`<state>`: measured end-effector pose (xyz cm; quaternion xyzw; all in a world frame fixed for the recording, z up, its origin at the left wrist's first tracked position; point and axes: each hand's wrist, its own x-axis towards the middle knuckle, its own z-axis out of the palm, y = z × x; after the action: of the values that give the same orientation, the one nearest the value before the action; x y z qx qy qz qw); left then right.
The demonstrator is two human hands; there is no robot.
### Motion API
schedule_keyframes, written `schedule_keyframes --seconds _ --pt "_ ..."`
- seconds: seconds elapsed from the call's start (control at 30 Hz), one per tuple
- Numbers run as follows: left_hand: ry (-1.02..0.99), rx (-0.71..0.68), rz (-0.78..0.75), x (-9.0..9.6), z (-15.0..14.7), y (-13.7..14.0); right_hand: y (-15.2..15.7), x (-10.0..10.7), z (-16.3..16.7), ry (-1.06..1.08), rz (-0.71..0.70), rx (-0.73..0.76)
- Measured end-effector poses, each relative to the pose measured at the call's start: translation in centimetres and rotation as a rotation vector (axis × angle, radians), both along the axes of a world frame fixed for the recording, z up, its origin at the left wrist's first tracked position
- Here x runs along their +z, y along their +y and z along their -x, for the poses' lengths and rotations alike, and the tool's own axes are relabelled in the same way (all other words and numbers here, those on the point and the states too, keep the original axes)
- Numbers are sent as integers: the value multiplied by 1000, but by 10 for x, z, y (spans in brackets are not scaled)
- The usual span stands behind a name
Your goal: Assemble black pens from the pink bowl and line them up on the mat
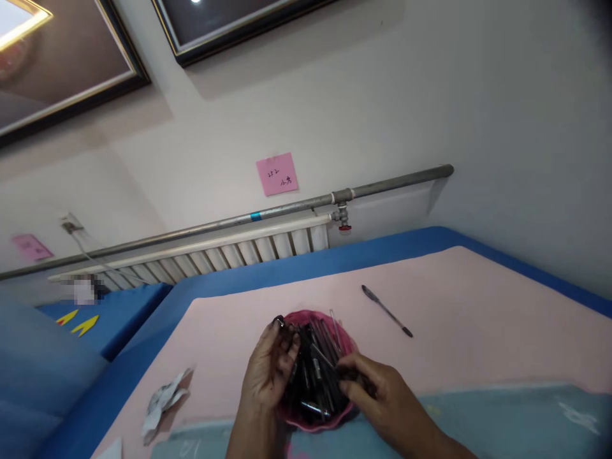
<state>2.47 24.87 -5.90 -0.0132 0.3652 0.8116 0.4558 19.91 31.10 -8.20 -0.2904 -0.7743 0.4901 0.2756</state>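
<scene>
A pink basket with a scalloped rim (313, 427) sits in front of me, filled with dark pen parts (313, 376) and several clear tubes. My left hand (270, 363) is at its left side, palm up and fingers curled; a small shiny black piece, like a pen cap (280, 321), shows at the fingertips. Dark smudges mark those fingers. Over the basket's right rim, my right hand (370, 386) is closed in a pinch on a slim pen (323, 357) that points up and left. A whole pen with a clear barrel (387, 310) lies beyond, to the right.
Pink paper (478, 306) covers the blue table (287, 271). Crumpled paper (165, 405) lies at left, and teal cloth (502, 414) runs along the near edge. Behind stand a radiator (258, 248) and a pipe (396, 183) along the wall.
</scene>
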Motion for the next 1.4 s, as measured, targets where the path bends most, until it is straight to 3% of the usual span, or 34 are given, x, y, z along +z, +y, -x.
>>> schedule_keyframes --seconds 0.4,0.57,0.83,1.03,1.13,1.4 --pt "128 -112 -6 -11 -7 3 0 -7 1 -72 -34 -17" --pt "163 -107 -2 -15 -10 4 -3 -6 1 -70 -47 -18" --pt "215 -84 20 -4 -17 4 -7 -2 -1 -13 -95 -32" --pt "238 -105 10 -5 -15 3 -6 5 0 55 50 73" --pt "226 -72 2 -5 -14 4 -8 7 2 31 90 35" --pt "231 1 4 -4 -14 3 -7 -3 3 -36 -20 -60"
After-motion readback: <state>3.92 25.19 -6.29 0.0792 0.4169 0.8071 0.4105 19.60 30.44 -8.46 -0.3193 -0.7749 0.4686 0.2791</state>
